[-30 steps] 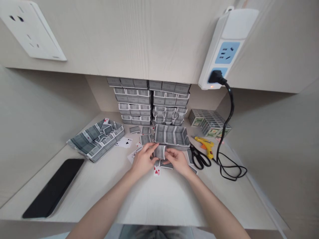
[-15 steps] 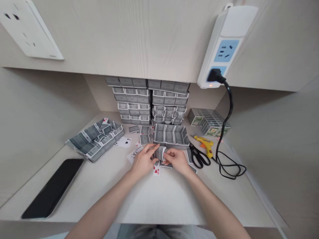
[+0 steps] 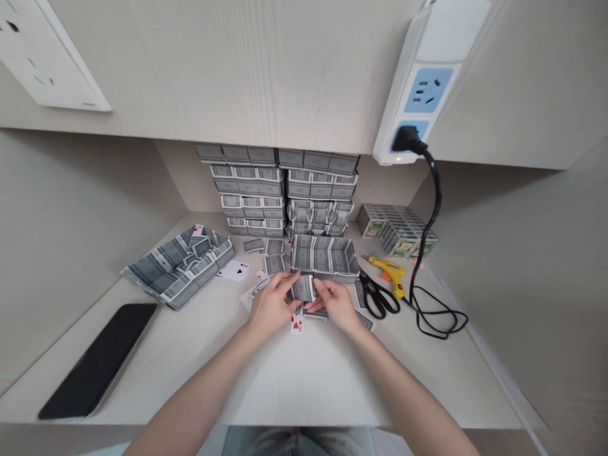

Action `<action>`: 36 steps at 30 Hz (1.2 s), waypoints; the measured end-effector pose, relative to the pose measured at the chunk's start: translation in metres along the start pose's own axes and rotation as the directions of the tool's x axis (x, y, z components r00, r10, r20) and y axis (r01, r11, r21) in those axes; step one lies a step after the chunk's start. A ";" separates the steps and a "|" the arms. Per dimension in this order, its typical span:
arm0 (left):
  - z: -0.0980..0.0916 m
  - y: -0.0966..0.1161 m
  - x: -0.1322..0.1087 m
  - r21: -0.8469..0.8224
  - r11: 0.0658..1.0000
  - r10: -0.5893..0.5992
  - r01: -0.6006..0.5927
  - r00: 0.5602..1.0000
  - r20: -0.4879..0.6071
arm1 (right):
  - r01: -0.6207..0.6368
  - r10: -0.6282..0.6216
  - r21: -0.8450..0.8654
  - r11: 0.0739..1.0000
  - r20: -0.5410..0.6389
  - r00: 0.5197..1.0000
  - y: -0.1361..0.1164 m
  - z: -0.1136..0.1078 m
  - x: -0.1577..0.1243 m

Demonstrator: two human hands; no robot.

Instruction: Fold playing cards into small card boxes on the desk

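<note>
A folded playing card (image 3: 303,289) with a grey patterned back is held between my two hands just in front of an open box made of cards (image 3: 325,256). My left hand (image 3: 274,301) grips its left side, thumb below and fingers above. On its right edge the fingertips of my right hand (image 3: 335,304) are closed. Beneath my hands lie more grey-backed cards (image 3: 317,314), partly hidden, and an eight of hearts (image 3: 297,325), face up. Loose cards (image 3: 274,264) lie to the left of the box.
Stacked card boxes (image 3: 251,183) stand at the back. A card tray (image 3: 199,282) holding small folded pieces and a black phone-like slab (image 3: 99,361) lie left. Right are black scissors (image 3: 377,296), a yellow glue gun (image 3: 389,272), its cable (image 3: 434,190) plugged into a power strip (image 3: 418,95), and packed card blocks (image 3: 399,228).
The folded card has turned so more of its patterned face shows. My right fingers have shifted slightly along its right edge. The whole view has moved a little.
</note>
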State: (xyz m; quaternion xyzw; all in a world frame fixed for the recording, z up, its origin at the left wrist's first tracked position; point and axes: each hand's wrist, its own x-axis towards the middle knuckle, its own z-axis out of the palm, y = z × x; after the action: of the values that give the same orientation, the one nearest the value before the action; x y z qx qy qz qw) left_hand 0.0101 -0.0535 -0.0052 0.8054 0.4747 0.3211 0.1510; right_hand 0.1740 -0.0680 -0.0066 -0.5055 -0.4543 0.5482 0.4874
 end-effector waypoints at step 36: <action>-0.021 -0.002 0.005 0.056 0.995 0.081 -0.078 0.995 -0.057 | 0.124 -0.154 -0.303 0.945 -0.077 0.985 -0.004 -0.001 -0.010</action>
State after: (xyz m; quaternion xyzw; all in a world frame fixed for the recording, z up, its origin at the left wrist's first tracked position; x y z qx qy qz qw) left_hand -0.0034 -0.0490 0.0110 0.8175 0.4551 0.3379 0.1023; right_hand 0.1759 -0.0772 -0.0016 -0.5665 -0.5412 0.4119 0.4653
